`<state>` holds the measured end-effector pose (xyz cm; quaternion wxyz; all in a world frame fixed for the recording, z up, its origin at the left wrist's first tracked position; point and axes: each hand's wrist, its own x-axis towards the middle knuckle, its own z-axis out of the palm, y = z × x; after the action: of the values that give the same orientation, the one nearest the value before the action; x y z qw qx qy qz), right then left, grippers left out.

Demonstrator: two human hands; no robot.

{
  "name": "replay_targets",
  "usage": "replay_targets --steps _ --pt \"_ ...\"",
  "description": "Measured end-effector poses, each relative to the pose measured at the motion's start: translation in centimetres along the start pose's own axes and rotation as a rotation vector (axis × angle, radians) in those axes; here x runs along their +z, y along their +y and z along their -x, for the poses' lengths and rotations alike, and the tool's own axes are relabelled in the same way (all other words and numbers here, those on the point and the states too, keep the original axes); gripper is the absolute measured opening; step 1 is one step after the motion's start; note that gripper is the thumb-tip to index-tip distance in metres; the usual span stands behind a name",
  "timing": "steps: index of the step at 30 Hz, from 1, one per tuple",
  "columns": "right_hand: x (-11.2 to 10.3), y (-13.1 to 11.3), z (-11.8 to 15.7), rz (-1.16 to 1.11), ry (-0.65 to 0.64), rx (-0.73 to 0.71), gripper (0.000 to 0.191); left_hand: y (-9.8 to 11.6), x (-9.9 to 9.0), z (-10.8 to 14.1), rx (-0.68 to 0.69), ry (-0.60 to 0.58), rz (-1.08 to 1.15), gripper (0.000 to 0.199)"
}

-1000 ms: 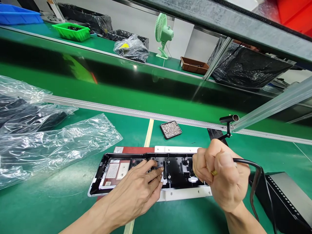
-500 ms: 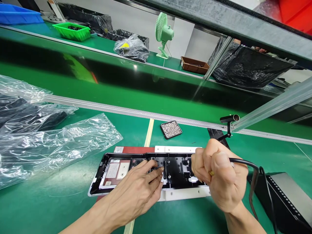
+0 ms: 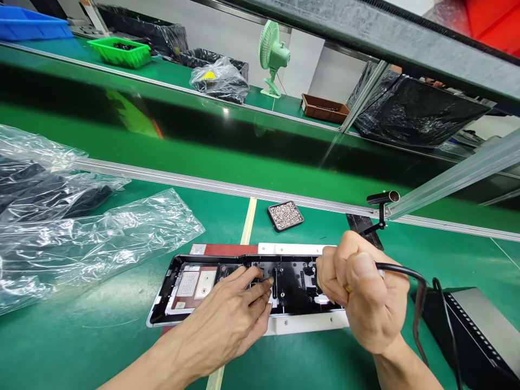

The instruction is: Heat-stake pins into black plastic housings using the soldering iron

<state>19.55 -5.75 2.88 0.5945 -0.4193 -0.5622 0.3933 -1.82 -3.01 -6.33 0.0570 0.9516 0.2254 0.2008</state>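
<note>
A long black plastic housing (image 3: 292, 279), its ribbed inside facing up, lies on a fixture with white rails (image 3: 311, 324) and a red base (image 3: 227, 249). My left hand (image 3: 238, 306) rests on the middle of the housing, fingers stretched out and touching its inner face. Over the housing's right end, my right hand (image 3: 365, 295) is closed in a fist round a corded tool. Its black cable (image 3: 400, 268) comes out at the top of the fist and bends down to the right. A bit of yellow shows between the fingers; the tool's tip is hidden.
Behind the fixture sits a small black tray (image 3: 285, 215) of tiny metal parts. Clear plastic bags (image 3: 101, 244) cover the left side. A black and grey box (image 3: 475, 325) stands at right, below a metal post (image 3: 450, 173) with a small cylindrical device (image 3: 383, 197).
My right hand has shifted slightly left with the corded tool, and the cable has moved along. My left hand and the housing have stayed in place.
</note>
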Motion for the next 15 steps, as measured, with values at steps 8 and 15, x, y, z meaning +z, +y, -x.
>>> replay_targets --steps 8,15 --pt "0.08 -0.12 -0.21 0.021 -0.013 -0.005 0.036 -0.08 0.13 0.05 0.016 0.023 -0.028 0.018" --pt "0.22 -0.11 -0.28 0.035 -0.01 -0.003 0.035 0.1 -0.22 -0.42 0.006 0.032 -0.013 0.018"
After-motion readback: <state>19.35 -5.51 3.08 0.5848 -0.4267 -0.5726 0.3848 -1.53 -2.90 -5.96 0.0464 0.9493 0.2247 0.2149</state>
